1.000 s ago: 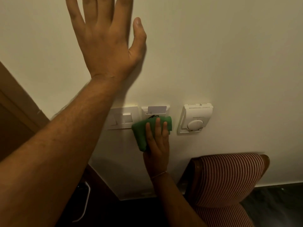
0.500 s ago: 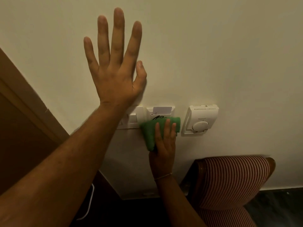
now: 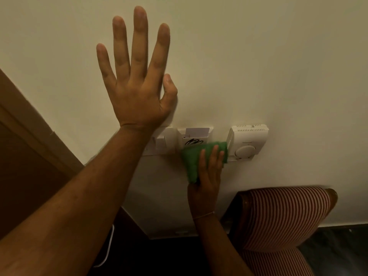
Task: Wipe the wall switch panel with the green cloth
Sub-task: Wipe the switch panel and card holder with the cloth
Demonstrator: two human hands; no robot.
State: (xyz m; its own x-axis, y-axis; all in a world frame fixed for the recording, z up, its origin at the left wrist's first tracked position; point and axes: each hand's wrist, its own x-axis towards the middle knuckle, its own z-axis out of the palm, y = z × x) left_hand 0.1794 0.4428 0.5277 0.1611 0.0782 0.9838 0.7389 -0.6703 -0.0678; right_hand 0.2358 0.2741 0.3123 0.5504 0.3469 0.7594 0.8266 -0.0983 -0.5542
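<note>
My right hand (image 3: 207, 176) presses a folded green cloth (image 3: 194, 158) flat against the cream wall, just below a white key-card holder (image 3: 194, 136) and touching the left edge of a white thermostat (image 3: 248, 142). A white wall switch panel (image 3: 162, 144) sits left of the card holder, partly hidden by my left wrist. My left hand (image 3: 137, 82) lies flat on the wall above the panel, fingers spread and holding nothing.
A chair with a red-and-white striped back (image 3: 284, 216) stands against the wall at lower right. A brown wooden door frame (image 3: 29, 124) runs diagonally at left. A white cable (image 3: 108, 250) hangs in the dark area below. Dark floor lies at bottom right.
The cloth and my right hand have slid right, from under the card holder toward the thermostat, uncovering the black mark on the holder. My left hand has stayed flat on the wall.
</note>
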